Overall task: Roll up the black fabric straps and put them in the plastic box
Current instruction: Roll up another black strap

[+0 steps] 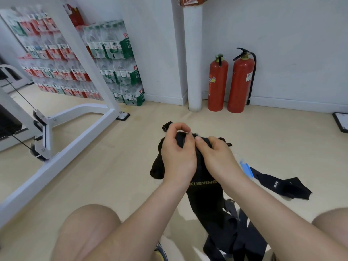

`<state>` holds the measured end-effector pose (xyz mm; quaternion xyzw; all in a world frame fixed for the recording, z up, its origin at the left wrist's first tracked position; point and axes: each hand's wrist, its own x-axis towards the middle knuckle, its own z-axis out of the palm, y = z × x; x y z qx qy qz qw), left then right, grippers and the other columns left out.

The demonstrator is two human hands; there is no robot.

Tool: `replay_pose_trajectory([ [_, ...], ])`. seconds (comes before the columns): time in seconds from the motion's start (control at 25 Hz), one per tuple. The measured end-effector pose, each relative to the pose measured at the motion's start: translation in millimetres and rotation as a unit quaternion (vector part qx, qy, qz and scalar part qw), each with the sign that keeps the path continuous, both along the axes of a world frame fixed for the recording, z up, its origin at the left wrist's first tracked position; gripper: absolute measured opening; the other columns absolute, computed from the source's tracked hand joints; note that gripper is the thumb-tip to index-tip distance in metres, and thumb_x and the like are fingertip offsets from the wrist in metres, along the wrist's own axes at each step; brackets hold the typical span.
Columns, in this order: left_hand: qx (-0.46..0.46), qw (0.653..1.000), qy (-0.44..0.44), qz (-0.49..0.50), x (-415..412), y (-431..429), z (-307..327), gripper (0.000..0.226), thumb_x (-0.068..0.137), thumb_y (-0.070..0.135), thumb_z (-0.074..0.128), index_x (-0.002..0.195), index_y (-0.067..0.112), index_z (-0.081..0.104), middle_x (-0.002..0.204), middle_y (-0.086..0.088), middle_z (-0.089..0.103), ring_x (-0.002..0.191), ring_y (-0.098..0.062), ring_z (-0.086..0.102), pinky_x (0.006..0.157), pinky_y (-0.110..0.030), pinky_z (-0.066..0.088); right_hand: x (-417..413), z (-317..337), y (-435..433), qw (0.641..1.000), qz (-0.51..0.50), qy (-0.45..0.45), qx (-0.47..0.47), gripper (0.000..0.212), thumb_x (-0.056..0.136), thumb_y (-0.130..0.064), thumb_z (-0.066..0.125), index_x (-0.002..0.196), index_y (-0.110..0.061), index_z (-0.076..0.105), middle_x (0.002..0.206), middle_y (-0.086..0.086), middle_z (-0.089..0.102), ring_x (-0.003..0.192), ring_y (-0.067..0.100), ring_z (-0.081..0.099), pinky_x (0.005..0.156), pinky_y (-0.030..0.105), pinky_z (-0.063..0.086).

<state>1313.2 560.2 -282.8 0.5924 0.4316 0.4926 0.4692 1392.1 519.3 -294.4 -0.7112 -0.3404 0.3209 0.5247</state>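
A wide black fabric strap with gold lettering hangs from both my hands above the floor. My left hand pinches its upper end, fingers curled over the fabric. My right hand grips the same end from the right, thumb pressed on top. More black straps lie piled on the floor between my knees. Another strap lies flat to the right. A clear plastic box with a blue clip shows just past my right wrist, mostly hidden.
A white metal frame crosses the floor at the left. Shrink-wrapped packs of bottled water lean on the wall behind it. Two red fire extinguishers stand by a white pipe. My bare knees fill the bottom corners.
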Motion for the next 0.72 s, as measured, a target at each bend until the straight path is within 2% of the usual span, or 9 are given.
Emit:
replay_pose_trajectory([
  [0.2, -0.053, 0.996, 0.038, -0.06, 1.9, -1.2, -9.3, 0.023, 0.094, 0.015, 0.05, 0.088, 0.034, 0.06, 0.086, 0.0, 0.07, 0.084, -0.02, 0.067, 0.083, -0.048, 0.056, 1.3, 4.0, -4.0, 0.991, -0.04, -0.117, 0.057, 0.023, 0.098, -0.027, 0.053, 0.075, -0.021, 0.05, 0.069, -0.007, 0.057, 0.065, 0.011, 0.054, 0.061, 0.028, 0.039],
  [0.24, -0.046, 0.996, 0.034, -0.062, 1.4, -1.6, -8.5, 0.022, 0.093, 0.014, 0.052, 0.087, 0.032, 0.061, 0.085, 0.001, 0.07, 0.082, -0.018, 0.067, 0.082, -0.045, 0.056, 0.8, 6.4, -5.0, 0.989, -0.038, -0.132, 0.06, 0.025, 0.097, -0.025, 0.053, 0.073, -0.022, 0.048, 0.066, -0.007, 0.055, 0.062, 0.009, 0.052, 0.058, 0.027, 0.037],
  [0.36, 0.041, 0.998, 0.011, -0.038, 0.5, -3.3, 0.2, 0.027, 0.087, -0.002, 0.056, 0.078, 0.024, 0.06, 0.073, 0.014, 0.064, 0.071, -0.006, 0.06, 0.071, -0.021, 0.05, -2.2, 11.7, -8.4, 0.981, -0.04, -0.172, 0.076, 0.031, 0.097, -0.025, 0.052, 0.069, -0.023, 0.039, 0.059, -0.007, 0.049, 0.056, 0.009, 0.045, 0.054, 0.029, 0.032],
  [0.44, 0.067, 0.998, 0.006, -0.008, -1.5, -0.1, 6.8, 0.032, 0.086, -0.006, 0.054, 0.075, 0.024, 0.058, 0.071, 0.019, 0.061, 0.07, -0.002, 0.058, 0.071, -0.017, 0.047, -2.7, 16.7, -12.4, 0.973, -0.029, -0.221, 0.064, 0.017, 0.097, -0.037, 0.047, 0.086, -0.024, 0.047, 0.074, -0.007, 0.055, 0.07, 0.016, 0.053, 0.061, 0.033, 0.038],
  [0.48, 0.066, 0.998, -0.005, 0.022, -2.9, 5.1, 8.5, 0.033, 0.086, -0.005, 0.052, 0.076, 0.026, 0.058, 0.073, 0.02, 0.062, 0.073, -0.003, 0.058, 0.075, -0.022, 0.048, -2.4, 17.8, -15.3, 0.961, -0.025, -0.273, 0.04, 0.023, 0.095, -0.045, 0.044, 0.104, -0.025, 0.048, 0.091, -0.005, 0.057, 0.085, 0.019, 0.055, 0.069, 0.036, 0.041],
  [0.52, 0.052, 0.997, -0.021, 0.059, -4.9, 12.4, 8.7, 0.033, 0.087, -0.003, 0.051, 0.077, 0.028, 0.058, 0.076, 0.018, 0.063, 0.077, -0.006, 0.06, 0.079, -0.03, 0.051, -1.7, 17.2, -19.3, 0.944, -0.009, -0.329, 0.008, 0.039, 0.091, -0.054, 0.042, 0.121, -0.028, 0.044, 0.107, -0.004, 0.052, 0.099, 0.02, 0.052, 0.079, 0.039, 0.043],
  [0.6, 0.008, 0.992, -0.064, 0.111, -9.5, 27.7, 7.4, 0.03, 0.09, 0.002, 0.049, 0.08, 0.029, 0.057, 0.084, 0.01, 0.064, 0.085, -0.015, 0.061, 0.088, -0.047, 0.053, -1.9, 15.6, -23.9, 0.912, 0.052, -0.403, -0.048, 0.065, 0.083, -0.065, 0.047, 0.137, -0.035, 0.031, 0.123, -0.005, 0.041, 0.116, 0.019, 0.044, 0.094, 0.042, 0.041],
  [0.64, -0.011, 0.991, -0.079, 0.111, -11.5, 30.7, 7.6, 0.029, 0.091, 0.004, 0.048, 0.082, 0.03, 0.057, 0.088, 0.006, 0.064, 0.088, -0.018, 0.062, 0.09, -0.052, 0.051, -5.2, 14.2, -25.2, 0.911, 0.09, -0.397, -0.066, 0.076, 0.078, -0.067, 0.053, 0.141, -0.036, 0.024, 0.127, -0.006, 0.039, 0.121, 0.019, 0.041, 0.097, 0.043, 0.04],
  [0.72, -0.035, 0.993, -0.089, 0.076, -10.2, 25.6, 11.4, 0.028, 0.092, 0.009, 0.048, 0.089, 0.035, 0.058, 0.097, 0.002, 0.064, 0.096, -0.023, 0.064, 0.088, -0.057, 0.052, -11.5, 3.7, -24.3, 0.938, 0.145, -0.311, -0.045, 0.09, 0.073, -0.06, 0.064, 0.146, -0.034, 0.018, 0.132, -0.008, 0.042, 0.123, 0.016, 0.042, 0.097, 0.042, 0.044],
])
